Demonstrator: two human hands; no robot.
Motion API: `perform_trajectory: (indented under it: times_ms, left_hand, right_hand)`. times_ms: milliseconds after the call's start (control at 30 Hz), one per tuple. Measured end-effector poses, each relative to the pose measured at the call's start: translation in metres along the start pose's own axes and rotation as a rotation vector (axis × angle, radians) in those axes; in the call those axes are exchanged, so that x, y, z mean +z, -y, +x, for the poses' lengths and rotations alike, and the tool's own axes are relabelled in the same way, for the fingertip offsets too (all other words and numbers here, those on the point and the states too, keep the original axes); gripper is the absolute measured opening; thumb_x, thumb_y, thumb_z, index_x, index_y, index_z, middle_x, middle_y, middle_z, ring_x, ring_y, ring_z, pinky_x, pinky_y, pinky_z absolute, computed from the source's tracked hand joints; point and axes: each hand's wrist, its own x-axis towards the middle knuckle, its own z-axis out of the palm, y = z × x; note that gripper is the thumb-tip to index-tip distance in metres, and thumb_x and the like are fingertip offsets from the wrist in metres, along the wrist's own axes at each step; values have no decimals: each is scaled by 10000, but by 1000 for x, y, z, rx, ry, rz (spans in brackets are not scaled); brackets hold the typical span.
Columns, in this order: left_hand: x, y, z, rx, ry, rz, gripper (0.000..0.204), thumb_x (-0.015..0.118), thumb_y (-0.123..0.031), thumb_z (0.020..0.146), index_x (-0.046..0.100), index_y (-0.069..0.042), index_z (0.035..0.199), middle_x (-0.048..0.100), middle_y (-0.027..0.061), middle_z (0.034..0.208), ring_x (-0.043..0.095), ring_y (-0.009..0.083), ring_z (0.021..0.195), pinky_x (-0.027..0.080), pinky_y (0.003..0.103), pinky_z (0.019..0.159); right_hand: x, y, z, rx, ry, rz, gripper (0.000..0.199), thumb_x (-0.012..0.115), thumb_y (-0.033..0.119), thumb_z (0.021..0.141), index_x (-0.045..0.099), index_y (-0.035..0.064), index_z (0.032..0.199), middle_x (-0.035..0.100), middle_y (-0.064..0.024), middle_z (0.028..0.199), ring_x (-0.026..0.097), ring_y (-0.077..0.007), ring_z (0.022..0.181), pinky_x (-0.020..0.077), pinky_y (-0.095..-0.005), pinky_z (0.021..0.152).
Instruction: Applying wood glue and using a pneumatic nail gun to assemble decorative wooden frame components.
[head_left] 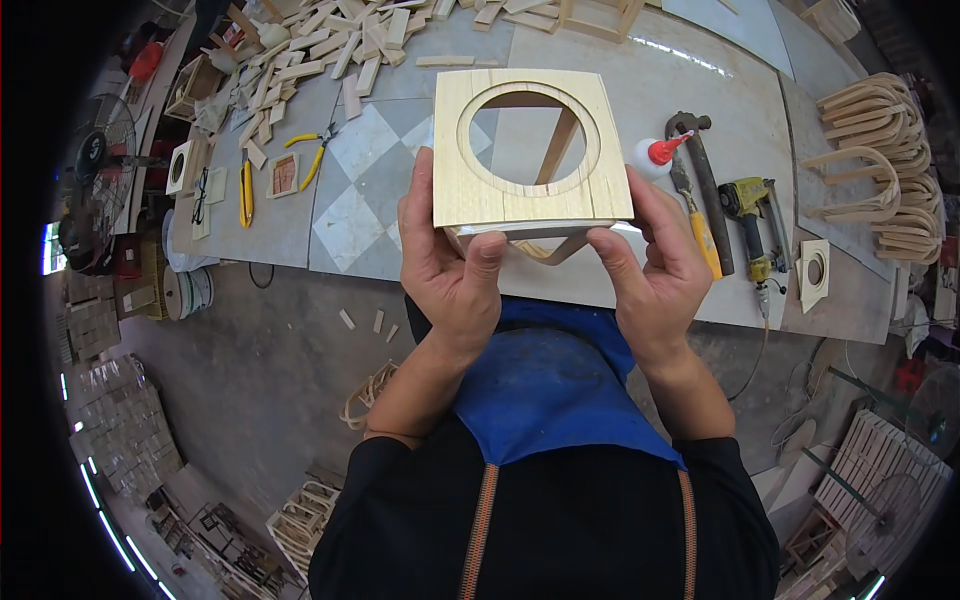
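Note:
A pale wooden box-like frame is held up above the near part of the workbench. Its square top panel has a large round hole with a stepped rim, and through the hole I see a slanting wooden strip inside. My left hand grips the left side, thumb at the near lower edge. On the opposite side my right hand clasps it the same way, its thumb also at the near edge. A curved strip shows beneath the panel between the thumbs. The fingertips behind the frame are partly hidden.
On the workbench to the right lie a white glue bottle with red cap, a hammer, a yellow-handled tool and a nail gun. Yellow pliers and piled wood blocks are left; bent wooden pieces far right.

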Motion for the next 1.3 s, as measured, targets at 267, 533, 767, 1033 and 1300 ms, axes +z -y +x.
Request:
perform_trajectory:
  times_ms: [267, 533, 767, 1033, 1300]
  left_hand:
    - [-2, 6, -1, 42, -27, -27, 777, 729, -251, 949, 315, 13, 1552, 484, 108, 1327, 520, 214, 1226, 397, 320, 1084]
    - [-3, 10, -3, 54, -58, -75, 759, 764, -200, 917, 372, 15, 1529, 516, 87, 1237, 543, 168, 1120, 418, 281, 1033]
    - [-9, 13, -6, 70, -46, -76, 765, 777, -188, 902, 383, 14, 1527, 528, 83, 1224, 550, 161, 1095, 422, 276, 1023]
    - [-10, 12, -12, 71, -53, -89, 770, 773, -210, 906, 380, 15, 1528, 535, 103, 1311, 549, 178, 1180, 418, 284, 1051]
    - [-10, 15, -14, 86, -72, -85, 776, 764, -237, 911, 372, 15, 1531, 516, 130, 1410, 529, 213, 1272, 406, 322, 1098]
  right_hand:
    - [2, -2, 1, -21, -11, -10, 480, 796, 89, 849, 640, -64, 1276, 676, -159, 1202, 656, -210, 989, 538, -295, 883]
    - [2, 0, 0, -12, -3, -52, 460, 783, 82, 861, 647, -65, 1275, 679, -167, 1203, 657, -209, 1005, 534, -295, 896]
    - [3, 1, -4, -31, -2, -77, 460, 781, 93, 867, 646, -64, 1278, 676, -174, 1204, 659, -217, 1013, 534, -296, 909]
    - [9, -3, -11, -22, -44, 69, 476, 789, 119, 866, 639, -65, 1279, 665, -192, 1222, 660, -231, 1032, 536, -299, 917]
    - [9, -3, -11, -88, -56, 0, 492, 800, 116, 853, 635, -66, 1279, 663, -195, 1231, 665, -238, 1036, 540, -294, 902]
